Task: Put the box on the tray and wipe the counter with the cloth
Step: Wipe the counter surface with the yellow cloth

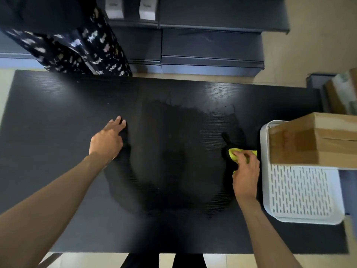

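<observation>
Cardboard box (316, 140) rested on the upper part of the white slotted tray (301, 196) at the right edge of the frame, covering the tray's far end and leaving its nearer slots bare. Just left of the tray, the right hand (246, 175) pressed down with curled fingers bunched around the yellow cloth (234, 153) on the black counter (58, 105), beside a darker patch spreading across the counter's middle. Left of centre, the left hand (107, 140) lay flat on the counter, palm down, fingers extended and loosely together, holding nothing.
</observation>
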A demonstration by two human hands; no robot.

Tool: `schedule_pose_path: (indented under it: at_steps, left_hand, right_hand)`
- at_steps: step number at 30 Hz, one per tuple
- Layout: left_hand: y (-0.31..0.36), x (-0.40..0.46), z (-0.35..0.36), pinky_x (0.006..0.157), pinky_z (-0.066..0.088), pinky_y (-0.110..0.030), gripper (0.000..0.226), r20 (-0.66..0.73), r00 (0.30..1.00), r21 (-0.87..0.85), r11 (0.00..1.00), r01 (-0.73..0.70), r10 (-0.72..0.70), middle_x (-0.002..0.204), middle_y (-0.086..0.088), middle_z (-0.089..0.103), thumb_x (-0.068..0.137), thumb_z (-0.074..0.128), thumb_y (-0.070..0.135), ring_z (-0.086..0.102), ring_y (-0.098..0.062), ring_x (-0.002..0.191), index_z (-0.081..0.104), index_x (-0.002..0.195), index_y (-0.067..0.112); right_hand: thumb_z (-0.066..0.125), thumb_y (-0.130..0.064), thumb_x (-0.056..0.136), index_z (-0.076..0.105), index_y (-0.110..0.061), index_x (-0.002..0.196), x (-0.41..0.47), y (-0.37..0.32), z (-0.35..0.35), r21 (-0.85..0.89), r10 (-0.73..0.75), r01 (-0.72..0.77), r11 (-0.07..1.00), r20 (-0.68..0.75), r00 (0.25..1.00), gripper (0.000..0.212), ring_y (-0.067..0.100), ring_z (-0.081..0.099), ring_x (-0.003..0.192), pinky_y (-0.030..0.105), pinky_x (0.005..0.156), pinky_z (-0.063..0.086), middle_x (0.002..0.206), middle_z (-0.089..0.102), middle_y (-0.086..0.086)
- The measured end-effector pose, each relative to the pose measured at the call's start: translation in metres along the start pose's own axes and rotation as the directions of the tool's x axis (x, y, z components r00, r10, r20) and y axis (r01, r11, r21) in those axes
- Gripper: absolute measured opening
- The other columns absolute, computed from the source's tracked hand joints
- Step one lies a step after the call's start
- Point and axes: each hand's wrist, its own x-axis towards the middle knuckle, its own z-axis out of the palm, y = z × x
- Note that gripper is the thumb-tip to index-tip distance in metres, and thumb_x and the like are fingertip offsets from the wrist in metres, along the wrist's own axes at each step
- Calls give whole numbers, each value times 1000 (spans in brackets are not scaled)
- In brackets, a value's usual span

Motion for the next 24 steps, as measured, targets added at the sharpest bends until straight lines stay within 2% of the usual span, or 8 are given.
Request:
schedule_pose_path:
  at_steps: [4, 7, 10, 18, 21, 24]
  left_hand:
    - [-2, -2, 0, 97, 54, -53, 72, 36, 999, 48, 998, -28, 26, 168, 14, 20, 92, 44, -3, 22, -14, 155, 33, 154, 31]
    - [-9, -1, -5, 97, 54, -50, 81, 65, 996, 60, 997, -57, 53, 168, 17, 17, 86, 42, -8, 20, -12, 155, 32, 154, 35]
    - [-13, 1, -7, 98, 53, -49, 85, 100, 992, 80, 993, -85, 77, 169, 17, 14, 84, 43, -8, 19, -11, 155, 29, 156, 35]
    - [-22, 7, -17, 107, 48, -47, 92, 235, 964, 115, 981, -154, 123, 170, 18, 1, 84, 44, -7, 10, -10, 157, 15, 161, 36]
    - [-35, 14, -31, 110, 45, -46, 97, 341, 920, 124, 961, -248, 194, 168, 23, -7, 84, 42, -8, 3, -6, 156, 7, 161, 40]
    - [-46, 27, -47, 116, 36, -43, 96, 420, 883, 138, 946, -293, 212, 166, 28, -7, 86, 41, -9, 5, -1, 155, 8, 160, 44]
  right_hand:
    - [65, 21, 66, 63, -11, 128, 32, 8, 3, -17, 5, -6, 1000, -25, 1000, 69, 44, 49, 120, 57, 104, 44, 131, 50, 23]
    - [69, 17, 68, 63, -15, 130, 42, -1, 3, -54, -7, 7, 998, 4, 1000, 70, 44, 47, 120, 57, 100, 43, 133, 49, 22]
    - [69, 15, 71, 63, -20, 132, 38, -21, 5, -49, -111, 113, 992, 29, 993, 70, 40, 45, 117, 55, 94, 44, 133, 49, 17]
    - [75, 6, 74, 68, -26, 124, 15, -129, 46, 110, -354, 341, 934, 130, 926, 59, 31, 51, 111, 46, 86, 46, 126, 53, 7]
    - [77, 5, 72, 69, -27, 120, -1, -172, 59, 171, -430, 404, 899, 163, 888, 59, 30, 52, 111, 45, 84, 46, 125, 54, 6]
    - [79, -1, 70, 69, -31, 118, -19, -217, 72, 206, -492, 455, 867, 204, 846, 58, 28, 53, 110, 42, 83, 46, 123, 55, 4]
